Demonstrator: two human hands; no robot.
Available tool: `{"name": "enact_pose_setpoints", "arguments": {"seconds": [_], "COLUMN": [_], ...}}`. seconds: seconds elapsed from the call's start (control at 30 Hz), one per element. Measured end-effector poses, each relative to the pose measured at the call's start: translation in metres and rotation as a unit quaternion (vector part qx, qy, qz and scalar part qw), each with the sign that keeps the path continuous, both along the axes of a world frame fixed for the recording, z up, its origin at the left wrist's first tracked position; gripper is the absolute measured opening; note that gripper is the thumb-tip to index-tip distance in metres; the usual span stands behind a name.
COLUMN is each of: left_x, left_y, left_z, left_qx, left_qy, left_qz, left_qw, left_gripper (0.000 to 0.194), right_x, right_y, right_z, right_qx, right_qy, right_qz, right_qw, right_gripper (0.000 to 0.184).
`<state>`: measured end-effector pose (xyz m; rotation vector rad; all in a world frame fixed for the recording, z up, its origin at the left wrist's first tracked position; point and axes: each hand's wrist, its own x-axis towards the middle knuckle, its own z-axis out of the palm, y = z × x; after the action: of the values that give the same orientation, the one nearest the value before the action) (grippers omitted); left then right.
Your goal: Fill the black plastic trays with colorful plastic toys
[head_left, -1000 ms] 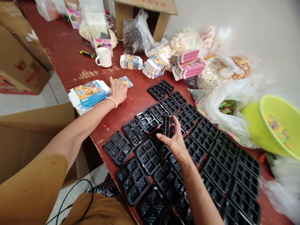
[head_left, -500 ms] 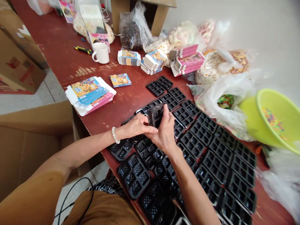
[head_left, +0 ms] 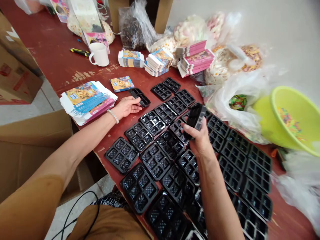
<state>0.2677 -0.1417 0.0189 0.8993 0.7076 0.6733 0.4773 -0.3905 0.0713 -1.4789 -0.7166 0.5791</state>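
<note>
Head view: we see our left hand (head_left: 127, 106) pinching the near edge of a loose tray (head_left: 141, 96), thumb on top and the other fingers curled beside and below it. The loose tray lies at those fingertips, cells up, just beside the blue box (head_left: 122, 83); whether the two touch, we cannot tell, nor whether the tray sits fully on the surface (head_left: 55, 45).

To set it well, we judge that we should lower it flat, line its edge up with the neighbouring row, and let go only once its whole rim bears evenly. A light pinch at the rim seems best, since thin plastic like this probably bends if squeezed, and a dragged corner could nudge the blue box.

Our right hand (head_left: 201, 138) grips a stack of trays (head_left: 194, 117), thumb on the near side and fingers wrapped behind; how many are nested, we cannot count. The stack tilts above the laid-out trays (head_left: 155, 160), well apart from the loose tray. Holding it clear of those rows looks wise, so that nothing is knocked askew.

Beyond our left wrist lies the pile of flat boxes (head_left: 85, 96), near the blue box and left of the loose tray.
</note>
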Motion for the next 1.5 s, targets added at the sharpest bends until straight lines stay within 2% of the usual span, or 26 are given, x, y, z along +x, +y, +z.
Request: {"name": "enact_pose_setpoints", "arguments": {"seconds": [0.1, 0.2, 0.37, 0.43, 0.53, 0.63, 0.73, 0.83, 1.0, 1.1, 1.2, 1.3, 1.37, 1.5], "left_x": [0.019, 0.026, 0.01, 0.002, -0.008, -0.015, -0.022, -0.026, -0.025, -0.022, -0.022, -0.027, -0.029, -0.018], "left_y": [0.021, 0.016, -0.03, -0.054, -0.081, -0.094, -0.098, -0.1, -0.106, -0.11, -0.109, -0.099, -0.083, -0.037], "left_z": [-0.006, -0.004, 0.01, 0.017, 0.029, 0.038, 0.043, 0.043, 0.04, 0.039, 0.036, 0.03, 0.023, 0.005], "left_qx": [-0.033, -0.014, 0.089, 0.121, 0.15, 0.17, 0.179, 0.17, 0.179, 0.193, 0.185, 0.152, 0.116, 0.017], "left_qy": [0.012, -0.008, -0.036, -0.047, -0.061, -0.071, -0.084, -0.091, -0.105, -0.128, -0.147, -0.145, -0.14, -0.109], "left_qz": [0.015, -0.004, -0.102, -0.15, -0.189, -0.199, -0.229, -0.249, -0.234, -0.21, -0.195, -0.171, -0.144, -0.067], "left_qw": [0.999, 1.0, 0.99, 0.98, 0.968, 0.963, 0.953, 0.949, 0.95, 0.95, 0.952, 0.963, 0.973, 0.992], "left_gripper": [0.043, 0.04, 0.038, 0.036, 0.029, 0.028, 0.028, 0.027, 0.028, 0.032, 0.036, 0.039, 0.04, 0.039], "right_x": [-0.008, -0.019, -0.035, -0.045, -0.063, -0.075, -0.08, -0.084, -0.096, -0.099, -0.094, -0.08, -0.067, -0.043], "right_y": [-0.003, -0.003, 0.016, 0.027, 0.037, 0.035, 0.027, 0.018, 0.012, 0.016, 0.021, 0.02, 0.016, 0.007], "right_z": [-0.007, -0.013, -0.009, -0.004, 0.001, 0.0, 0.0, 0.004, 0.011, 0.005, -0.003, -0.006, -0.005, -0.001], "right_qx": [-0.024, -0.051, -0.046, -0.029, -0.023, -0.013, 0.005, 0.009, 0.011, 0.023, 0.041, 0.066, 0.07, 0.063], "right_qy": [-0.016, -0.042, -0.138, -0.155, -0.108, -0.047, -0.022, -0.052, -0.083, -0.04, 0.015, 0.047, 0.066, 0.047], "right_qz": [0.029, 0.041, 0.054, 0.09, 0.189, 0.236, 0.237, 0.225, 0.208, 0.205, 0.191, 0.151, 0.135, 0.089], "right_qw": [0.999, 0.997, 0.988, 0.983, 0.976, 0.971, 0.971, 0.973, 0.974, 0.978, 0.981, 0.985, 0.986, 0.993], "right_gripper": [0.102, 0.118, 0.136, 0.141, 0.142, 0.141, 0.136, 0.134, 0.128, 0.123, 0.115, 0.094, 0.086, 0.091]}}
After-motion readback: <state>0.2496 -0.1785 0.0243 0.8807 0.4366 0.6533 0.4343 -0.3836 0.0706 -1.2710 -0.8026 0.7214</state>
